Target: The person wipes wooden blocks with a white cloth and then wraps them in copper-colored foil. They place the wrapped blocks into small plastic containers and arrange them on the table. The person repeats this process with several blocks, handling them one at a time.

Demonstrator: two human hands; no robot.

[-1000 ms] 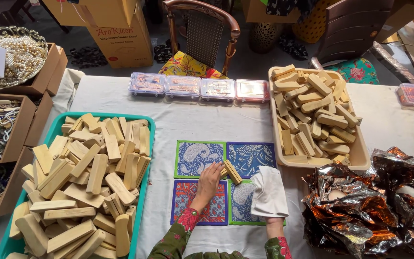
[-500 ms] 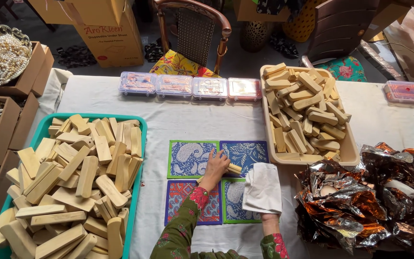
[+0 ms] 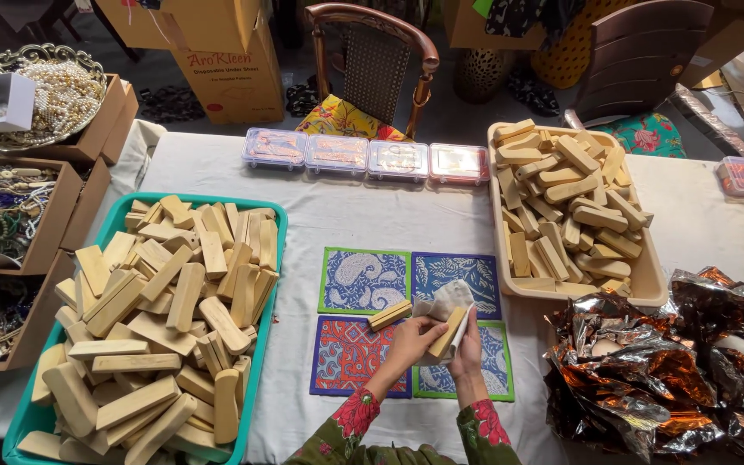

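My left hand point(image 3: 412, 338) and my right hand point(image 3: 468, 346) meet over the patterned coasters point(image 3: 363, 280) in the middle of the table. Together they hold a pale wooden block point(image 3: 448, 331) wrapped partly in a white cloth point(image 3: 445, 301). My right hand grips the cloth around the block. A second wooden block point(image 3: 390, 314) lies on the coasters just left of my left hand.
A green tray point(image 3: 269, 284) heaped with wooden blocks fills the left. A beige tray point(image 3: 510, 275) of blocks stands at the right. Crumpled foil wrappers point(image 3: 665, 362) lie at far right. Several small plastic boxes point(image 3: 363, 158) line the back; cardboard boxes point(image 3: 62, 207) of beads stand at left.
My left hand set one block down on the coasters. Both hands came together, and the cloth that lay on the coasters is now wrapped around a block between them.
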